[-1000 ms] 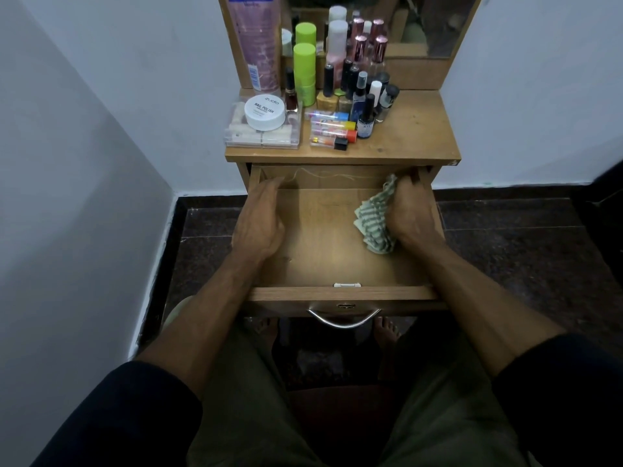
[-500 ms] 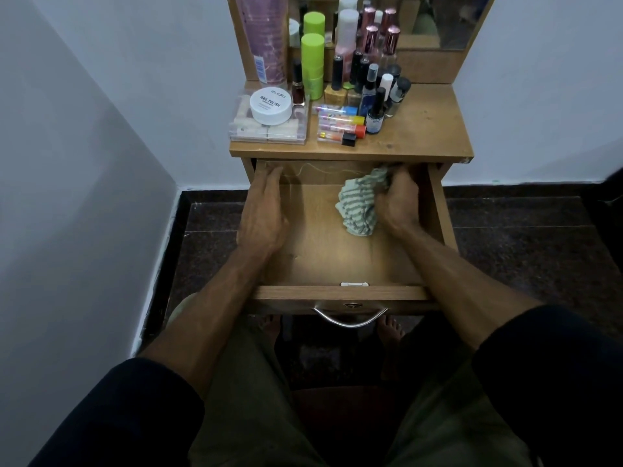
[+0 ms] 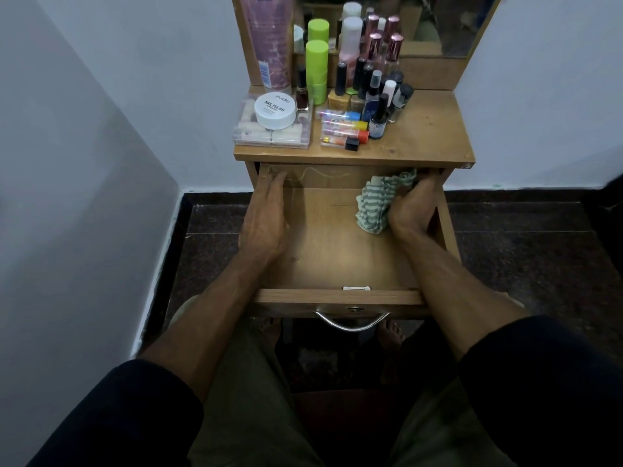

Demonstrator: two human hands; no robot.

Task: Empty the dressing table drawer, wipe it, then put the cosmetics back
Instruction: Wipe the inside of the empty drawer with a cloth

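The wooden drawer (image 3: pixel 337 295) stands pulled out, with nothing on its bottom but my hands and a cloth. My right hand (image 3: pixel 413 207) grips a green-and-white striped cloth (image 3: pixel 379 203) at the drawer's back right corner. My left hand (image 3: pixel 266 220) lies flat along the left inner wall, fingers stretched toward the back. The cosmetics stand on the table top (image 3: pixel 428 136): a clear box (image 3: pixel 271 136) with a white nail polish jar (image 3: pixel 274 109) on it, green tubes (image 3: pixel 317 67), dark small bottles (image 3: pixel 379 106) and several lying lip balm tubes (image 3: pixel 342 131).
A mirror (image 3: pixel 421 25) rises behind the cosmetics, and a tall pink tube (image 3: pixel 271 38) leans at its left. White walls close in on the left and back. The floor (image 3: pixel 522 257) is dark stone. My knees sit under the drawer's metal handle (image 3: pixel 352 323).
My right hand swept the cloth from the right wall toward the middle of the back, then back into the right rear corner. The left hand stayed against the left wall.
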